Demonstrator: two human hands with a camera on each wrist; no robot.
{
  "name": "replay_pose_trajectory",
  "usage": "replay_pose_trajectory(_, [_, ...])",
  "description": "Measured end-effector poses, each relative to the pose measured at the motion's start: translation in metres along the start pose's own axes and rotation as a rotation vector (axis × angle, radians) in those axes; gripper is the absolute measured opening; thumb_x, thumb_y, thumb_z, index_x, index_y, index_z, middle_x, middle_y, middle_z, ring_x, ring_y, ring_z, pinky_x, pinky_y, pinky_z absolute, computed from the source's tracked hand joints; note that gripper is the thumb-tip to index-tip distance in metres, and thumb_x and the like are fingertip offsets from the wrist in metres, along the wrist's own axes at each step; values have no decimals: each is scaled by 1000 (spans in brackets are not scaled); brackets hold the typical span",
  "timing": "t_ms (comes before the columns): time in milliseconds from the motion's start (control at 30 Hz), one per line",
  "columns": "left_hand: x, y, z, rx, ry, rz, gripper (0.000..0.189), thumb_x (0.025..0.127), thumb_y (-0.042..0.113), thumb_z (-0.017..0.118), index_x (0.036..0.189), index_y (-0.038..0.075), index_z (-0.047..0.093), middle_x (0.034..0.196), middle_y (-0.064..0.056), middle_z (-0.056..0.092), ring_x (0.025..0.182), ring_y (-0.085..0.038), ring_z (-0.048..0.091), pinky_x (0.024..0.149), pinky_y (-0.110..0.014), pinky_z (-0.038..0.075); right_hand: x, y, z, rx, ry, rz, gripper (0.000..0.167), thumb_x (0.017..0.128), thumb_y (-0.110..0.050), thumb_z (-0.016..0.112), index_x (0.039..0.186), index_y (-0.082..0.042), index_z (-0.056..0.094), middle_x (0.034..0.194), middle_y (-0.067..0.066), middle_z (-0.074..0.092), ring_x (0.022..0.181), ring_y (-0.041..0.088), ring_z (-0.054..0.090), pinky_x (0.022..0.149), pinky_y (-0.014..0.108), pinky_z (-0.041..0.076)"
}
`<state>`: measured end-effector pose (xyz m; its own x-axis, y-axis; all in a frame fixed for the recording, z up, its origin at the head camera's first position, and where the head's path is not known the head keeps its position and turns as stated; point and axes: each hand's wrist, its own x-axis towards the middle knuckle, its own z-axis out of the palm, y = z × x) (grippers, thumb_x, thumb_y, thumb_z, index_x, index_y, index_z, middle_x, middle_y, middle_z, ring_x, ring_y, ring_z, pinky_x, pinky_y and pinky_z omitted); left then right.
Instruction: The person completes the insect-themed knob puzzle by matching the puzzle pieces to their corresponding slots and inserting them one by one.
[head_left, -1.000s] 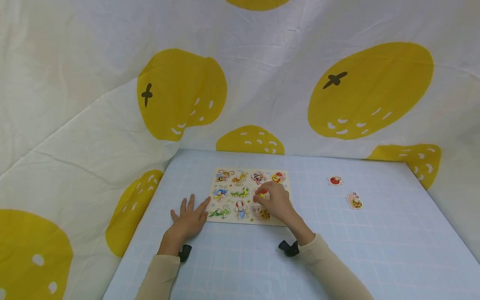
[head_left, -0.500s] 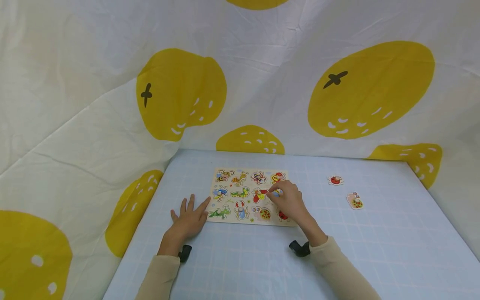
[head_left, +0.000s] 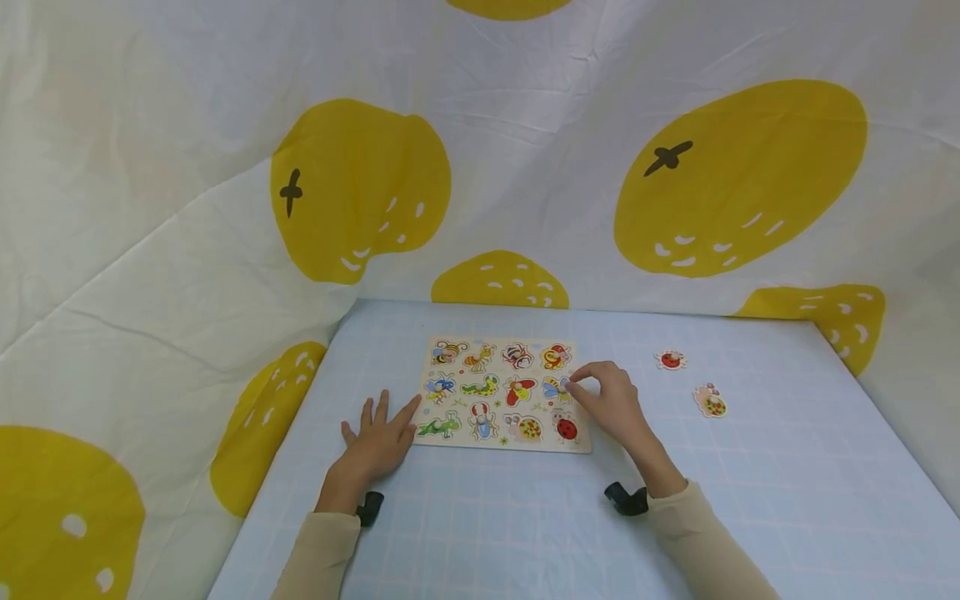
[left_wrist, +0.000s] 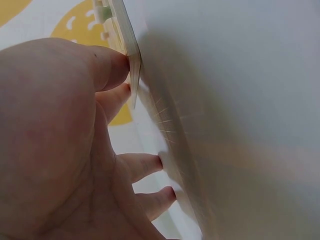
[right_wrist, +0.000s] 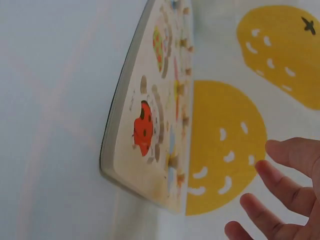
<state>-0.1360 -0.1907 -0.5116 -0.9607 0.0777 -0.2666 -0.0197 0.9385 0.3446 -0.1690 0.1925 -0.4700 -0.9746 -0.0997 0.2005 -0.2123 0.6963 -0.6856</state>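
A wooden insect puzzle board [head_left: 497,443] lies flat on the table, with knobbed pieces in most of its recesses. Fingers spread, my left hand [head_left: 378,443] rests at the board's left edge; in the left wrist view the thumb [left_wrist: 112,67] touches that edge. My right hand [head_left: 615,408] hovers by the board's right side, near the blue-winged bee piece [head_left: 556,388]. Nothing shows between its loosely bent fingers [right_wrist: 270,175] in the right wrist view. The ladybug recess [right_wrist: 144,129] and the snail recess [head_left: 529,428] hold only printed pictures, without knobs.
To the right of the board lie a loose ladybug piece [head_left: 671,360] and a loose snail piece [head_left: 710,401]. A pale blue checked cloth [head_left: 480,533] covers the table. White fabric with yellow fruit prints [head_left: 525,167] hangs behind and along the sides.
My right hand has moved right, from over the red-winged insect piece to beside the board's right edge, uncovering the bee piece and ladybug recess. The left hand has stayed still.
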Motion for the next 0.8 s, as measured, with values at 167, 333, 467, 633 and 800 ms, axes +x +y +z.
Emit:
replay_pose_trajectory(167, [0, 1, 0, -1, -3, -1, 55, 106, 35, 42, 160, 31, 27, 164, -25, 1, 147, -52, -6, 102, -81, -6, -4, 11, -11, -18, 18, 13, 17, 93, -18, 72, 100, -3, 73, 120, 22, 63, 120, 41, 51, 99, 65, 38])
replay_pose_trajectory(333, [0, 1, 0, -1, -1, -6, 55, 106, 34, 42, 160, 31, 27, 164, -25, 1, 146, -52, -6, 102, -80, -6, -7, 22, -20, -30, 27, 53, 19, 95, -17, 69, 106, -1, 71, 123, 24, 60, 122, 42, 49, 100, 66, 38])
replay_pose_trajectory(467, [0, 0, 1, 1, 2, 0, 55, 106, 34, 42, 160, 31, 27, 164, -25, 1, 146, -52, -6, 102, -81, -6, -10, 29, -28, -47, 37, 78, 24, 96, -17, 68, 112, 0, 69, 126, 26, 59, 119, 44, 50, 96, 65, 40])
replay_pose_trajectory(633, [-1, 0, 1, -5, 3, 3, 55, 106, 34, 42, 159, 31, 27, 164, -25, 1, 146, -52, -6, 102, -80, -6, -13, 39, -39, -64, 84, 74, 29, 95, -14, 69, 119, 1, 65, 124, 26, 61, 113, 45, 53, 91, 63, 43])
replay_pose_trajectory(800, [0, -1, 1, -5, 3, 4, 55, 107, 34, 42, 160, 31, 27, 164, -25, 1, 146, -52, -6, 102, -81, -6, -17, 51, -52, -69, 155, 45, 31, 93, -10, 70, 120, 5, 63, 119, 28, 63, 108, 47, 56, 88, 61, 44])
